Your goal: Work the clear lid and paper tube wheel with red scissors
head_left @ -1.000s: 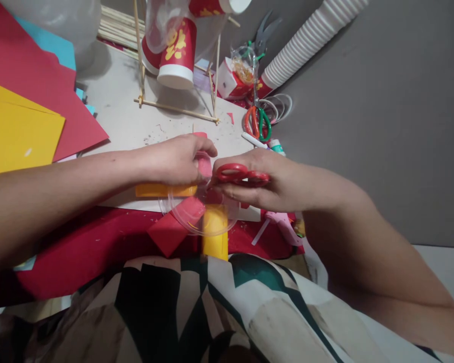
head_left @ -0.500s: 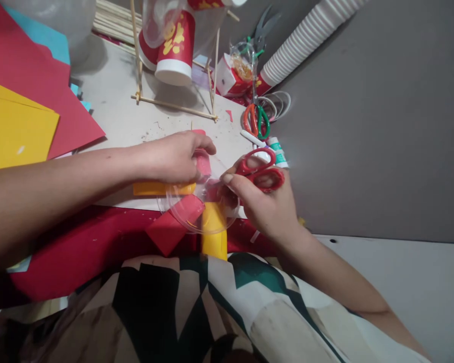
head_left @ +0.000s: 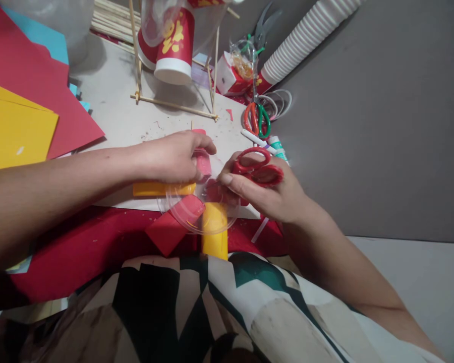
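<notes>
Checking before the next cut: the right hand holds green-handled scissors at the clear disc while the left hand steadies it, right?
Not quite. The head view shows the scissors in the right hand have red handles, not green; the left hand does steady the clear disc.

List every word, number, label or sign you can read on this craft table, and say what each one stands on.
Red paper cup: yellow marks, blurred and partly hidden, unreadable.
Small red and white box: print too small to read.
Green and white tube: label too small to read.
Red scissors: no marking shows.
Nothing here can be quoted.
</notes>
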The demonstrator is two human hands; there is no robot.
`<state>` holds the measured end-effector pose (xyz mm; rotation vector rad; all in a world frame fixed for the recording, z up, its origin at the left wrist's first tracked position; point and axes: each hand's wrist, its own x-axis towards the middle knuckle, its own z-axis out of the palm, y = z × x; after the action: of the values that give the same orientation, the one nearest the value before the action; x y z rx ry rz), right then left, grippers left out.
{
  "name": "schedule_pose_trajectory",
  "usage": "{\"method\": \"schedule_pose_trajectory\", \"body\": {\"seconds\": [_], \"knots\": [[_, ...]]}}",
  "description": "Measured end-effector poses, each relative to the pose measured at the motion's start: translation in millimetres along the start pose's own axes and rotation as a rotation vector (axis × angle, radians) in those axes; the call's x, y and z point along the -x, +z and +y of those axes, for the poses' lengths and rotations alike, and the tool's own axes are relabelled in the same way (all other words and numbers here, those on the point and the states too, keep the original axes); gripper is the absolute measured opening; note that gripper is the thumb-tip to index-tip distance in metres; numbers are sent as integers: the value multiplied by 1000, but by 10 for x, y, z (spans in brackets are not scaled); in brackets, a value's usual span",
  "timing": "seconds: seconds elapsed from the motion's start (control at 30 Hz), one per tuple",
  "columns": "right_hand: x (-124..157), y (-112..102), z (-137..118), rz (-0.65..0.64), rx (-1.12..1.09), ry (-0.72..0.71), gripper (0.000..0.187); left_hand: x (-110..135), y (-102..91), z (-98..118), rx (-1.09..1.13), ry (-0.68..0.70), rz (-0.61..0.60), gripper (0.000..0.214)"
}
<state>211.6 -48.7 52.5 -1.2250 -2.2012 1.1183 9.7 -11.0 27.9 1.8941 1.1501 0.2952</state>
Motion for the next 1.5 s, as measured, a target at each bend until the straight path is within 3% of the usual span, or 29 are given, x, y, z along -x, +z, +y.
{"method": "schedule_pose_trajectory", "body": {"seconds": [0.27, 0.37, 0.43, 0.57, 0.63, 0.7, 0.77, 0.83, 0.93, 1.07, 1.17, 1.23, 1.37, 1.43, 1.5], "knots": [[-122, -149, -120, -304, 285, -351, 14, 9, -2, 14, 12, 6, -4, 64], [-86, -83, -180, -298, 383, -424, 16, 9, -6, 14, 15, -2, -9, 66], [-44, 5, -185, -144, 346, -312, 20, 8, -4, 9, 28, 15, -8, 64], [-6, 174, -69, 239, -42, 177, 22, 6, -2, 2, 19, 22, -5, 64], [-11, 217, 14, 289, -286, 342, 19, 3, -2, -2, 1, 11, -10, 66], [-10, 231, 64, 301, -417, 390, 17, -1, 0, -11, 9, 20, -10, 65], [9, 220, 68, 296, -360, 315, 18, -5, 3, -21, 30, 38, -8, 64], [38, 182, 41, 253, -164, 141, 19, -5, 6, -28, 46, 45, -10, 64], [50, 71, 4, 93, 94, -84, 20, -1, 5, -25, 37, 31, -18, 65], [-27, -85, -13, -141, 171, -208, 20, 0, 3, -21, 44, 41, -12, 63], [-87, -98, -47, -195, 205, -280, 19, -3, 9, -35, 81, 66, -8, 62], [-102, -41, -78, -113, 183, -205, 23, -7, 16, -51, 90, 91, -12, 56], [-94, 124, -109, 207, 22, 124, 26, -21, 31, -89, 94, 116, 0, 53], [-84, 166, -94, 257, -104, 239, 25, -26, 34, -100, 92, 105, 11, 57], [-67, 161, -61, 219, -179, 281, 24, -23, 32, -101, 87, 91, 8, 58]]}}
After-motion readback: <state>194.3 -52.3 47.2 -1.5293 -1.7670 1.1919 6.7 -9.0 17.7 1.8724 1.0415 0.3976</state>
